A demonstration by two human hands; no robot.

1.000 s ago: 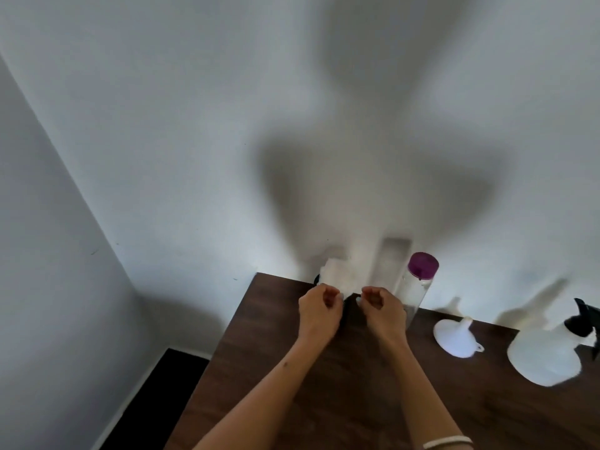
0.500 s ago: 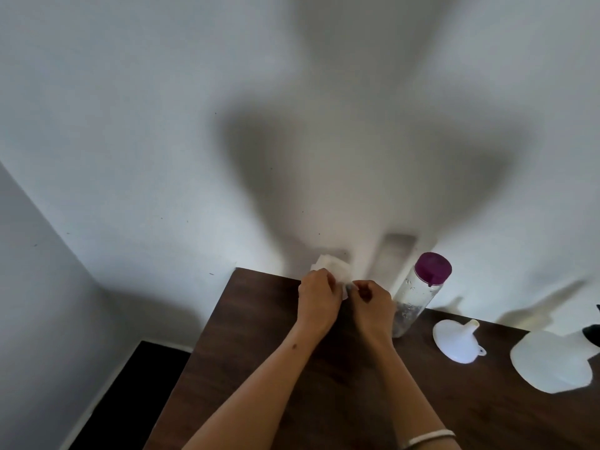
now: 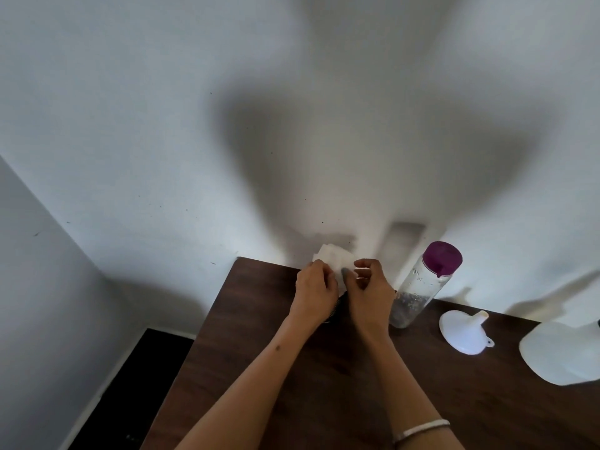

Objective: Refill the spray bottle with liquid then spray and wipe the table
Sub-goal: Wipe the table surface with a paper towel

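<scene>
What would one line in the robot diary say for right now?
hands: left hand and right hand pinch white tissue | purple-capped bottle upright, capped | funnel on table

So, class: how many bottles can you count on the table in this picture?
2. A clear bottle with a purple cap stands by the wall, right of the hands. A white spray bottle sits at the right edge, partly cut off. More may lie outside the frame.

No legible text, label, brand, number or sign on anything in view.
</scene>
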